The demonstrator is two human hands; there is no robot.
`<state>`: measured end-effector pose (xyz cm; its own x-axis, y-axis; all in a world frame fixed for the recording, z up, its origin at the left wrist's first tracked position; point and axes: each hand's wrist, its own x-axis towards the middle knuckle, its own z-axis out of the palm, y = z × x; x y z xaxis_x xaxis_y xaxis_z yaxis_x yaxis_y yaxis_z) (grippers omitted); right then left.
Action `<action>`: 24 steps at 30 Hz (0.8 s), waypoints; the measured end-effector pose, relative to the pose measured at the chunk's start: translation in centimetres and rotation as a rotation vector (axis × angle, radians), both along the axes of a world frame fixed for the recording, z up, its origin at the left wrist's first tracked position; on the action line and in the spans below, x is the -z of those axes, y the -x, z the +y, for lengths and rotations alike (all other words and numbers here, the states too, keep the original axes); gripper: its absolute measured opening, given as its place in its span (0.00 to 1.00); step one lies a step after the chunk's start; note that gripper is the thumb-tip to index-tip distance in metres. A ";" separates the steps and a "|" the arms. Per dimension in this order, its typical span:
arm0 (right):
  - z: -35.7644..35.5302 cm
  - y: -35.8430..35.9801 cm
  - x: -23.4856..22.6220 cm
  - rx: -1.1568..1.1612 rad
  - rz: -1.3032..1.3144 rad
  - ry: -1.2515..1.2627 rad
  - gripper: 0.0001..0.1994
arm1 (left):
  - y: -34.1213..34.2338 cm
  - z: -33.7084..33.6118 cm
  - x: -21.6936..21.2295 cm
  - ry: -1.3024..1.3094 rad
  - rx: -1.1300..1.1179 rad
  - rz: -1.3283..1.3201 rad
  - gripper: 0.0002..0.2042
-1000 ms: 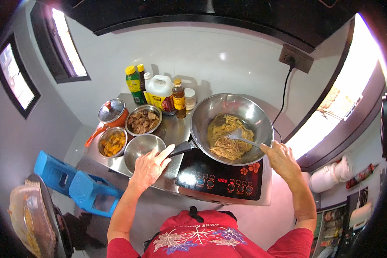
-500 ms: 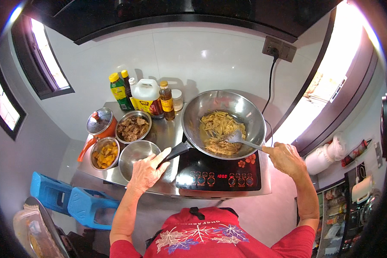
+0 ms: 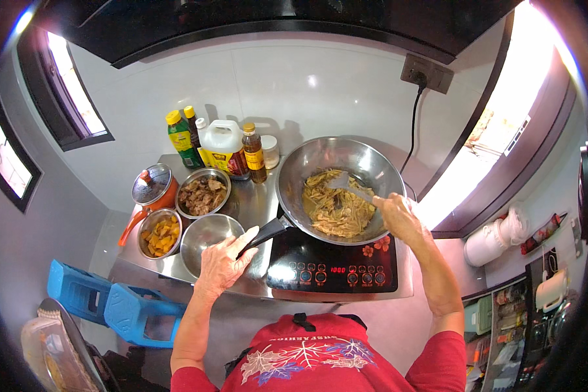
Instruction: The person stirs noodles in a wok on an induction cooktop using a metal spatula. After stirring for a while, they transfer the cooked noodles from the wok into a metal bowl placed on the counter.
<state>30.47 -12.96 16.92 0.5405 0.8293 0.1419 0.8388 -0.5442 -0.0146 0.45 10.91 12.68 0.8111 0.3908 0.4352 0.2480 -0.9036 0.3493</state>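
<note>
Your left hand (image 3: 221,262) is closed on the black handle (image 3: 266,232) of the wok (image 3: 340,188), which sits on the induction cooker (image 3: 333,268); your right hand (image 3: 398,215) has its grip clamped on a spatula (image 3: 347,186) whose blade lies in the pale strips of food (image 3: 336,210) inside the wok. Just left of your left hand on the steel surface (image 3: 255,202) stand an empty bowl (image 3: 209,235), a bowl of orange pieces (image 3: 159,233), a bowl of meat (image 3: 202,194) and a lidded orange pot (image 3: 151,188). Behind them, against the wall, stand bottles (image 3: 183,137) and a white jug (image 3: 223,145).
</note>
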 end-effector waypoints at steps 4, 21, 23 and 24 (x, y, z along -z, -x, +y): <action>-1.6 1.9 -1.0 -0.044 0.202 -0.014 0.13 | 0.0 -0.2 -0.1 -0.003 -0.021 0.012 0.22; -5.2 1.4 -0.2 -0.039 0.084 0.006 0.17 | 0.4 -0.5 -0.3 -0.033 -0.052 0.002 0.21; -6.4 1.0 -0.5 -0.043 0.117 0.013 0.17 | 0.2 -0.8 -0.5 -0.093 -0.066 -0.024 0.20; -6.8 0.8 -1.0 -0.023 0.151 0.041 0.17 | 0.1 -0.8 -0.4 -0.102 -0.056 -0.070 0.20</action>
